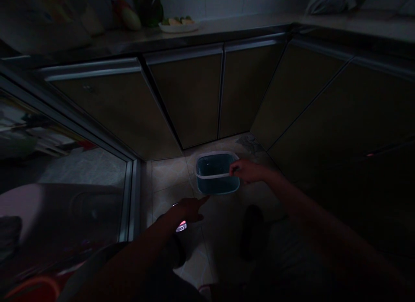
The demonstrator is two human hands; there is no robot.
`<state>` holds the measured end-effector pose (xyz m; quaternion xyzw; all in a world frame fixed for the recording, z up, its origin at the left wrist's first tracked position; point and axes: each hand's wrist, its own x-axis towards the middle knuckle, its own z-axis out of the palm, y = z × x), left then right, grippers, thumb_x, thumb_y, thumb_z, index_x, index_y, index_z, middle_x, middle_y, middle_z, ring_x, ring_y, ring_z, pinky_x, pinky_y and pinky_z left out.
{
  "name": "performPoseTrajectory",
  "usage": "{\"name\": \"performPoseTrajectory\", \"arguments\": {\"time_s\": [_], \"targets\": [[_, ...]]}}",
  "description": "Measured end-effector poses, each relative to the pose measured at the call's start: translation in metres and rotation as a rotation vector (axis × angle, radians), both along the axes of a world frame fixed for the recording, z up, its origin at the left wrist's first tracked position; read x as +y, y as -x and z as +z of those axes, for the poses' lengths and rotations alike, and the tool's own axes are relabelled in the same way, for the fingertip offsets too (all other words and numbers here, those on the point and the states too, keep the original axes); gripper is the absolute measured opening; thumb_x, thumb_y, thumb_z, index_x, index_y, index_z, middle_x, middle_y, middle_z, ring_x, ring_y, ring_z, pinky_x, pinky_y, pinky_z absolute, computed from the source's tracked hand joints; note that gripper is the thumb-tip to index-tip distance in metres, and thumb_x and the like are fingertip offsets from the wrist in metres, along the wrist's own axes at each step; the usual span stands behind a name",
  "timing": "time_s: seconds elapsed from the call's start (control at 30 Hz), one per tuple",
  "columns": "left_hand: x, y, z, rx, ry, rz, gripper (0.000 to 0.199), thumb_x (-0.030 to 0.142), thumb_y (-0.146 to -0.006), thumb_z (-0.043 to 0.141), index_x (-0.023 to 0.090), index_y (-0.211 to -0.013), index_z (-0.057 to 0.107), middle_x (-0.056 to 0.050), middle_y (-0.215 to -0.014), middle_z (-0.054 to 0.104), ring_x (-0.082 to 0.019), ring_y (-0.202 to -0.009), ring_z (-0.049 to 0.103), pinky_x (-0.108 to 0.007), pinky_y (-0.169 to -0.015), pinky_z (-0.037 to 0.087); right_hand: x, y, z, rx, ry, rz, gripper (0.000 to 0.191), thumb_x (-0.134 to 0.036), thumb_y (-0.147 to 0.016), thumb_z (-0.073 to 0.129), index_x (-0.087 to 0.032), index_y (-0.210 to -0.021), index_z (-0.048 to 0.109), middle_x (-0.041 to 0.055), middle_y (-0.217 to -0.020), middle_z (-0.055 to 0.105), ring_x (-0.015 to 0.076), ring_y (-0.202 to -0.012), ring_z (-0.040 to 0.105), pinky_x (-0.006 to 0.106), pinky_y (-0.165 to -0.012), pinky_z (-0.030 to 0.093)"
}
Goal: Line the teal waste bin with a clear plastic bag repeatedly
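Note:
A blue, rounded rectangular tub [218, 187] is on the tiled floor in front of me, seen from above. A pale band that looks like its handle [212, 176] crosses the opening. My right hand [246, 170] has its fingers curled round the right end of that handle. Just below the tub's near rim, my left hand [191, 210] stretches out its index finger, the tip close to or touching the rim. Part of a phone [182, 226] with a lit screen shows beneath my left hand, which hides its middle; it seems to lie below rather than be held.
Cabinet doors [188, 98] run behind and to the right under a countertop [223, 24]. A plate of food [178, 28] stands on the counter beside a green bottle [149, 8]. A metal door frame [128, 198] is at left. An orange rim [35, 282] shows bottom left. The light is dim.

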<state>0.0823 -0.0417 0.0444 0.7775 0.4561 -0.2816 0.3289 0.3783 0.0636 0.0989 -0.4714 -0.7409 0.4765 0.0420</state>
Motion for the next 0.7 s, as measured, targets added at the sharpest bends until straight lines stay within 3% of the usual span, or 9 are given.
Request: {"name": "performPoseTrajectory", "arguments": {"time_s": [0.1,0.27,0.4,0.57,0.7], "targets": [[-0.001,0.008,-0.003,0.038,0.000,0.013,0.103,0.043,-0.095,0.068,0.027,-0.179,0.010,-0.025,-0.157,0.062,-0.041,-0.136,0.067,-0.051,-0.104,0.056,0.017,-0.002,0.018,0.088,-0.086,-0.122,0.025,-0.018,-0.089,0.054,-0.020,-0.098,0.078,0.0015,-0.080,0.073,0.0114,-0.051,0.061,0.023,-0.051,0.046],[-0.005,0.019,-0.015,0.017,-0.007,0.036,0.102,0.043,-0.095,0.066,0.030,-0.178,0.008,-0.019,-0.145,0.072,-0.035,-0.124,0.074,-0.043,-0.096,0.057,0.049,0.004,0.023,0.172,-0.504,-0.252,0.027,-0.014,-0.088,0.055,-0.018,-0.098,0.080,0.0072,-0.099,0.077,0.0206,-0.095,0.071,0.034,-0.090,0.057],[-0.005,0.023,-0.019,-0.004,-0.006,0.059,0.100,0.041,-0.095,0.064,0.031,-0.178,0.009,-0.015,-0.134,0.077,-0.032,-0.115,0.076,-0.039,-0.089,0.057,0.074,0.009,0.013,0.111,-0.701,-0.354,0.042,-0.016,-0.091,0.059,-0.021,-0.129,0.077,0.0118,-0.130,0.070,0.0265,-0.121,0.067,0.043,-0.110,0.053],[-0.002,0.025,-0.022,-0.044,0.033,0.110,0.097,0.039,-0.095,0.063,0.031,-0.178,0.012,-0.010,-0.115,0.082,-0.028,-0.101,0.078,-0.036,-0.084,0.056,0.099,0.011,-0.006,-0.076,-0.689,-0.457,0.077,-0.023,-0.093,0.065,-0.026,-0.167,0.048,0.0178,-0.169,0.040,0.0359,-0.142,0.057,0.054,-0.117,0.051],[-0.003,0.027,-0.027,-0.072,0.038,0.131,0.099,0.038,-0.095,0.065,0.031,-0.178,0.012,-0.008,-0.114,0.082,-0.028,-0.100,0.078,-0.037,-0.086,0.056,0.111,0.014,-0.019,-0.111,-0.653,-0.449,0.089,-0.025,-0.093,0.064,-0.030,-0.176,0.031,0.0182,-0.167,0.043,0.0359,-0.133,0.064,0.054,-0.113,0.054]]}}
